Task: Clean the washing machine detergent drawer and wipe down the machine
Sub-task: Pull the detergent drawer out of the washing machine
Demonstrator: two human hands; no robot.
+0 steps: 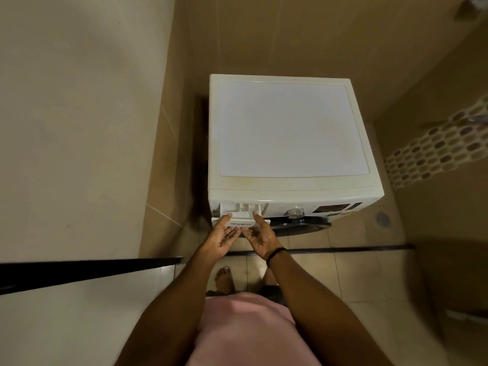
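Our left hand [220, 238] and right hand [260, 237] each pinching the Whirlpool-marked detergent drawer [240, 224], thumbs on top, fingers beneath, drawer partly out of the white washing machine [290, 128], dial [295, 213] right

One washing machine [290, 128], one detergent drawer [241, 223], one control dial [295, 213] and one floor drain [382, 219] are counted. Two hands are recorded: left hand [221, 240], right hand [260, 240]. One black wristband [276, 253] is noted.

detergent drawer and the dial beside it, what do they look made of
Detergent drawer: likely white moulded plastic, smooth, low sheen; thin divider walls and a printed logo show. Dial: shiny silver with bright highlights, probably chrome-finished plastic, though it could be metal.
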